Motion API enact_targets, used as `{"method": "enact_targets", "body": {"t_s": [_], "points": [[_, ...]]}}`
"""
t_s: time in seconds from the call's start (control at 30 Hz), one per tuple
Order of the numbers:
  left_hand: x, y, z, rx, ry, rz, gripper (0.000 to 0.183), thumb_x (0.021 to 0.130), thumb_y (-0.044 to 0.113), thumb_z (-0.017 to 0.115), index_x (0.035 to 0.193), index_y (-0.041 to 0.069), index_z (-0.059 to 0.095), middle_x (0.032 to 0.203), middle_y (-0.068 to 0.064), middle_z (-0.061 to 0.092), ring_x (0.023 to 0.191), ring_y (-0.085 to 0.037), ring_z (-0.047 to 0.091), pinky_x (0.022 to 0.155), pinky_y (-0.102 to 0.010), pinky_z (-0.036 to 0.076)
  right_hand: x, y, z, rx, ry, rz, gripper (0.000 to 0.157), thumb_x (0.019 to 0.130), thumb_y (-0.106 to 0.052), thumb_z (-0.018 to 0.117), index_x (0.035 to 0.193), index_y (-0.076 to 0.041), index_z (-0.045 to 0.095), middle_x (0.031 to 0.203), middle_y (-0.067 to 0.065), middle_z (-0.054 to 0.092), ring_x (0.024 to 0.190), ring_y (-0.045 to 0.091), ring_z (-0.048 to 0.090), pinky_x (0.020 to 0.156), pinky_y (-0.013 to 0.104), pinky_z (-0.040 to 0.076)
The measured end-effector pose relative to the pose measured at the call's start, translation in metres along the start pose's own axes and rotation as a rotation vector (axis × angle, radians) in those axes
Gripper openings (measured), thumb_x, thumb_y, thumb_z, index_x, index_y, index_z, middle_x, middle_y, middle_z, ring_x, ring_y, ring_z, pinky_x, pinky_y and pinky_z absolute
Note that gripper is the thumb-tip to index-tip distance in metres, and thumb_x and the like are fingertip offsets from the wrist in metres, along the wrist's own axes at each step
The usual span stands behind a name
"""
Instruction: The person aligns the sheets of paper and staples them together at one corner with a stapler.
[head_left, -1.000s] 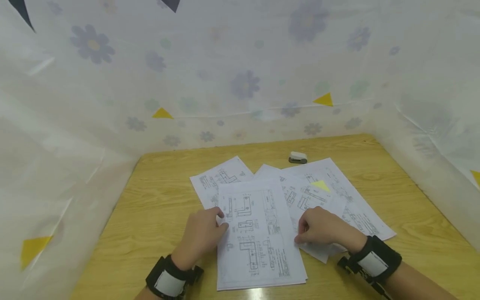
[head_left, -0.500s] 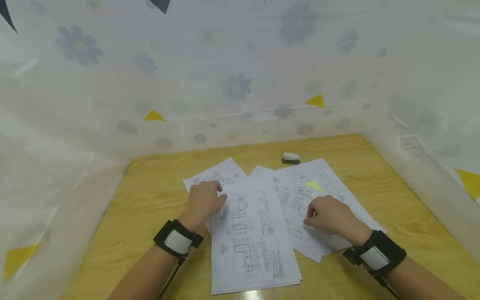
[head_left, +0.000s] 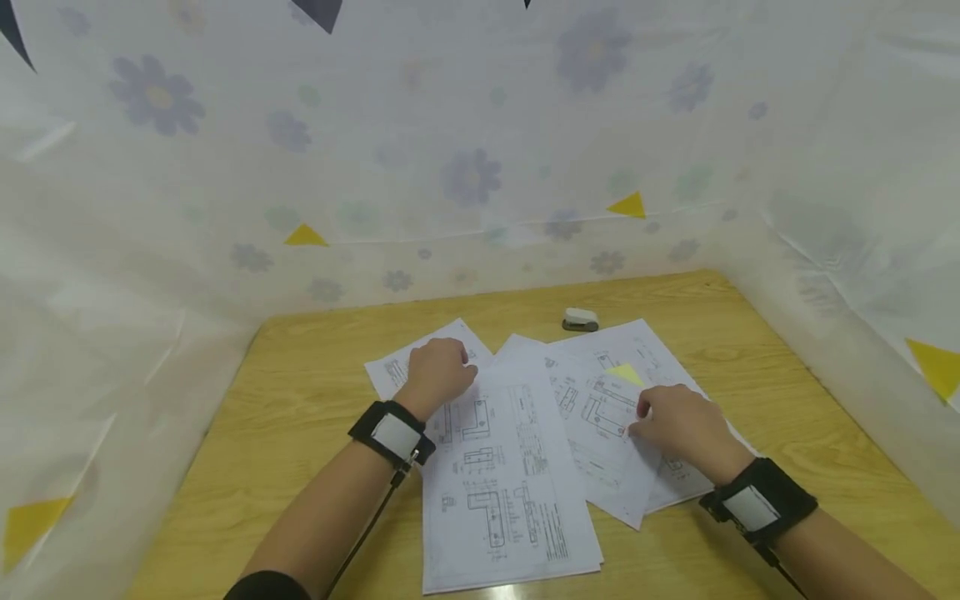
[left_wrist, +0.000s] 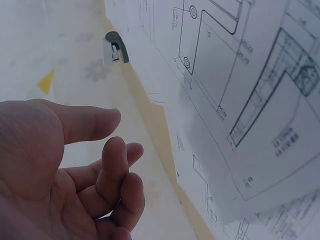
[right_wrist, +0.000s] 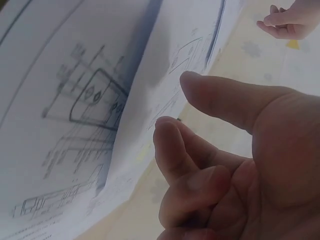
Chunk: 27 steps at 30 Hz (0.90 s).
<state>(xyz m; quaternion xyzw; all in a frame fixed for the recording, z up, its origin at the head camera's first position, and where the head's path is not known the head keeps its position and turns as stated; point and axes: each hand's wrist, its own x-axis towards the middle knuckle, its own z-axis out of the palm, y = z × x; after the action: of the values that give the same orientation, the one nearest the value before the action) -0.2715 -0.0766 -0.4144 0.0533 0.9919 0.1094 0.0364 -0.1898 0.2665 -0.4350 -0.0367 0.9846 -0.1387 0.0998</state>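
Note:
Several white sheets printed with technical drawings lie overlapping on the table. My left hand [head_left: 438, 375] is above the far left part of the front drawing sheet [head_left: 498, 508], near the tilted sheet [head_left: 386, 375] behind it. In the left wrist view, its thumb [left_wrist: 95, 124] and bent fingers stand apart and hold nothing. Over the right-hand drawing sheet [head_left: 600, 467] is my right hand [head_left: 686, 429]. A gap shows between its thumb [right_wrist: 220, 97] and index finger in the right wrist view, with nothing pinched. Whether either hand touches paper I cannot tell.
A small white and grey stapler [head_left: 581, 320] sits behind the sheets. A yellow paper piece [head_left: 624, 374] shows among the right-hand sheets. Around the wooden table [head_left: 300, 433] hang pale flowered sheet walls [head_left: 390, 167].
My left hand has moved from the front sheet's left edge up to its far end. My right hand has left the front sheet's right edge and shifted right and away.

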Motion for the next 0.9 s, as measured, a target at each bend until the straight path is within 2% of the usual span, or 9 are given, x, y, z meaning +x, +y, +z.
{"method": "enact_targets", "body": {"t_s": [0.13, 0.23, 0.33, 0.47, 0.6, 0.73, 0.9], "points": [[0.012, 0.008, 0.004, 0.025, -0.004, 0.016, 0.026, 0.098, 0.035, 0.066, 0.092, 0.012, 0.075, 0.090, -0.002, 0.074, 0.077, -0.020, 0.063, 0.087, -0.044, 0.050, 0.000, 0.008, -0.001, -0.005, -0.001, 0.017, 0.024, 0.087, -0.029, 0.077, 0.096, -0.008, 0.071, 0.080, 0.006, 0.064, 0.068, 0.023, 0.057, 0.056, 0.034, 0.040], [0.020, 0.014, 0.006, 0.028, -0.012, 0.023, 0.027, 0.098, 0.034, 0.065, 0.084, 0.012, 0.073, 0.081, -0.002, 0.070, 0.074, -0.021, 0.062, 0.084, -0.043, 0.049, 0.000, 0.012, -0.001, -0.011, -0.005, 0.037, 0.027, 0.086, -0.029, 0.077, 0.100, -0.006, 0.071, 0.083, 0.008, 0.066, 0.069, 0.023, 0.057, 0.057, 0.034, 0.041], [0.025, 0.019, 0.009, 0.023, -0.029, 0.036, 0.024, 0.098, 0.032, 0.066, 0.100, 0.010, 0.076, 0.097, -0.004, 0.075, 0.088, -0.024, 0.068, 0.092, -0.044, 0.052, 0.000, 0.015, 0.000, -0.026, -0.005, 0.059, 0.037, 0.086, -0.031, 0.079, 0.108, -0.002, 0.072, 0.090, 0.012, 0.068, 0.071, 0.024, 0.058, 0.057, 0.034, 0.041], [0.028, 0.022, 0.014, 0.003, -0.080, 0.046, 0.034, 0.098, 0.027, 0.067, 0.126, 0.009, 0.072, 0.123, -0.008, 0.074, 0.113, -0.030, 0.069, 0.105, -0.047, 0.050, 0.002, 0.019, 0.001, -0.058, 0.009, 0.069, 0.055, 0.085, -0.035, 0.081, 0.122, 0.004, 0.069, 0.105, 0.022, 0.069, 0.076, 0.026, 0.059, 0.057, 0.034, 0.044], [0.028, 0.024, 0.016, -0.002, -0.107, 0.046, 0.037, 0.097, 0.023, 0.067, 0.131, 0.008, 0.069, 0.127, -0.010, 0.073, 0.120, -0.033, 0.068, 0.108, -0.048, 0.049, 0.004, 0.021, 0.003, -0.081, 0.026, 0.058, 0.066, 0.085, -0.039, 0.082, 0.129, 0.007, 0.065, 0.112, 0.027, 0.065, 0.079, 0.028, 0.058, 0.058, 0.035, 0.046], [0.028, 0.026, 0.018, -0.005, -0.103, 0.048, 0.037, 0.097, 0.023, 0.068, 0.129, 0.007, 0.069, 0.121, -0.011, 0.074, 0.114, -0.032, 0.070, 0.105, -0.047, 0.051, 0.004, 0.023, 0.004, -0.086, 0.034, 0.053, 0.063, 0.085, -0.039, 0.082, 0.126, 0.007, 0.068, 0.109, 0.025, 0.063, 0.078, 0.028, 0.058, 0.059, 0.034, 0.045], [0.030, 0.026, 0.023, 0.008, -0.111, 0.062, 0.034, 0.094, 0.025, 0.074, 0.122, 0.007, 0.071, 0.101, -0.007, 0.073, 0.092, -0.025, 0.067, 0.095, -0.043, 0.054, 0.005, 0.023, 0.004, -0.108, 0.039, 0.048, 0.062, 0.086, -0.040, 0.081, 0.124, 0.007, 0.067, 0.107, 0.025, 0.063, 0.076, 0.027, 0.057, 0.058, 0.034, 0.045]]}}
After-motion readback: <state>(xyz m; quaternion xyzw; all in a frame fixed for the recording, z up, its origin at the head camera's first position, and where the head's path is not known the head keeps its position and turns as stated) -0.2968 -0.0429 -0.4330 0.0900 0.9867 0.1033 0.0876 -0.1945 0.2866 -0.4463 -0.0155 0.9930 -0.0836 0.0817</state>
